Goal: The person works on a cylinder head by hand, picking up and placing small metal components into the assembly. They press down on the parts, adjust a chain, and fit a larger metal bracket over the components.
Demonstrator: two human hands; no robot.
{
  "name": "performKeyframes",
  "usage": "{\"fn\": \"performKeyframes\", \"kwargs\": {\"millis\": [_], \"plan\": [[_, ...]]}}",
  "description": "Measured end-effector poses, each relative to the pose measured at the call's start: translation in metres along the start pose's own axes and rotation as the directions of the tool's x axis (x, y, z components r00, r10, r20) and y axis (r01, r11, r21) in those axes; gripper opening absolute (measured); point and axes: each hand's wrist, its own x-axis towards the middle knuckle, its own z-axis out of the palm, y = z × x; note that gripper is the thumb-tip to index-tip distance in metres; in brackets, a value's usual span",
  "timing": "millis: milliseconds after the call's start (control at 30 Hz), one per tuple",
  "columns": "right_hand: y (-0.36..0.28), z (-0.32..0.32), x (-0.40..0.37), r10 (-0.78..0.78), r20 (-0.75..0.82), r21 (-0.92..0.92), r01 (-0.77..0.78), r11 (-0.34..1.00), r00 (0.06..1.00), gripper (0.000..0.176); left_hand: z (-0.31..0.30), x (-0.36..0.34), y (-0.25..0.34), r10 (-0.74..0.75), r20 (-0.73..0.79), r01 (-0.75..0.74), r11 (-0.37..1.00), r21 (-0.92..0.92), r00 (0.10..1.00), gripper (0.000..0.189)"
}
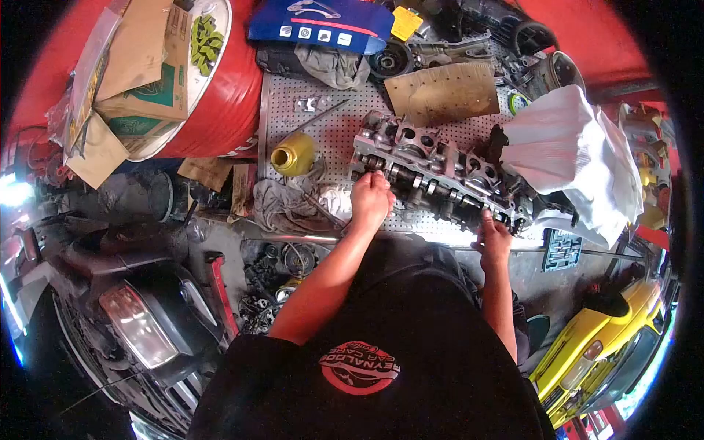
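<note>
A metal cylinder head [433, 165] with a camshaft along its near side lies at an angle on the perforated metal bench [293, 110]. My left hand [372, 198] is closed at its near left edge, fingers curled against the camshaft side; what it may grip there is hidden. At the right end, my right hand [493, 238] has its fingers curled under the near edge and its thumb up against the part. A yellow container [293, 155] with an open top stands left of the head.
Grey rags [282, 205] lie at the bench's left front. Brown perforated cardboard [441, 94] is behind the head, and white cloth or paper [572, 147] is piled at right. A red drum [231, 88] holds cardboard boxes [139, 73].
</note>
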Motion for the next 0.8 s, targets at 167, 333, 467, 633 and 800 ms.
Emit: {"fn": "performKeyframes", "kwargs": {"millis": [167, 333, 467, 633, 800], "plan": [[0.004, -0.003, -0.001, 0.018, 0.409, 0.621, -0.293, 0.727, 0.912, 0.037, -0.017, -0.008, 0.006, -0.011, 0.08, 0.028, 0.977, -0.212, 0.997, 0.041], [0.015, 0.002, 0.007, -0.003, 0.303, 0.642, -0.202, 0.74, 0.953, 0.029, -0.028, -0.008, -0.009, 0.191, 0.034, -0.194, 0.976, 0.104, 0.981, 0.023], [0.014, 0.007, 0.008, -0.056, -0.058, 0.2, 0.067, 0.977, 0.997, 0.026, -0.031, -0.007, -0.022, 0.36, -0.068, -0.216, 0.688, 0.693, 0.93, 0.032], [0.007, 0.008, -0.001, -0.004, -0.026, 0.181, 0.009, 0.983, 1.0, 0.028, -0.019, -0.007, -0.006, 0.5, 0.041, -0.297, 0.446, 0.844, 0.865, 0.034], [0.004, 0.006, -0.006, 0.079, 0.16, 0.382, -0.135, 0.914, 0.984, 0.034, -0.017, 0.002, -0.004, 0.531, 0.218, -0.372, 0.202, 0.906, 0.819, 0.026]]}}
